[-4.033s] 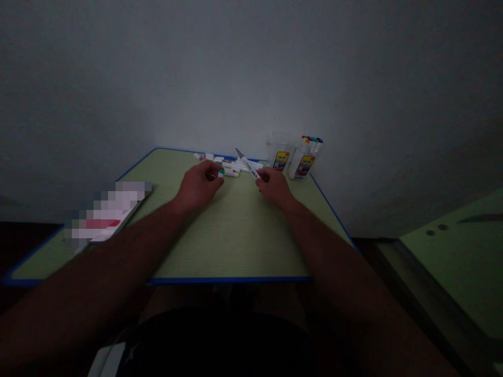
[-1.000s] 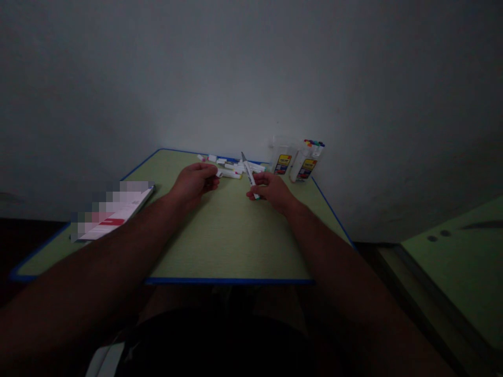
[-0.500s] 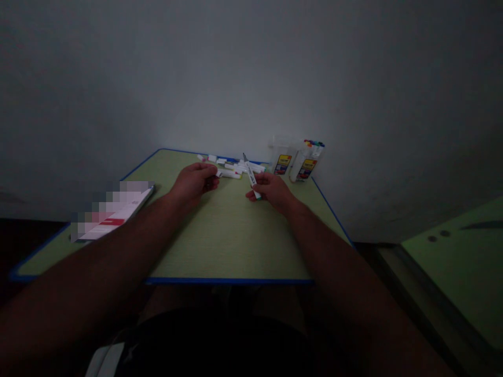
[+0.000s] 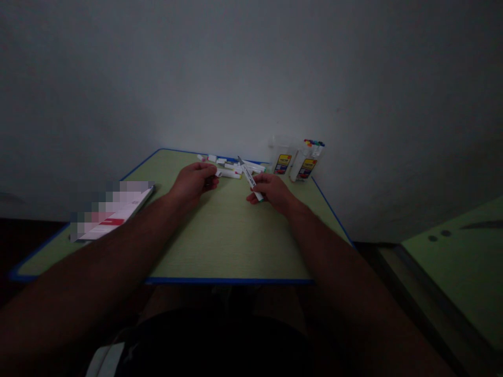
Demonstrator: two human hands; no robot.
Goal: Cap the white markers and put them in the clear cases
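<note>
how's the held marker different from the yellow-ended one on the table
The held marker slants up from the right hand; the yellow-ended marker lies on the table. The held marker's lower end is greenish; the yellow-ended marker's right end, yellow. Both have white barrels.

Left arm (image 4: 129,241), right arm (image 4: 334,256) stretched forward; left fingers (image 4: 209,168) pinched, right fingers (image 4: 264,178) curled.

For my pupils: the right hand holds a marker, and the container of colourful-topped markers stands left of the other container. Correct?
No: the container of colourful-topped markers stands right of the other container, as the head view shows. The right hand does hold a marker.
</note>
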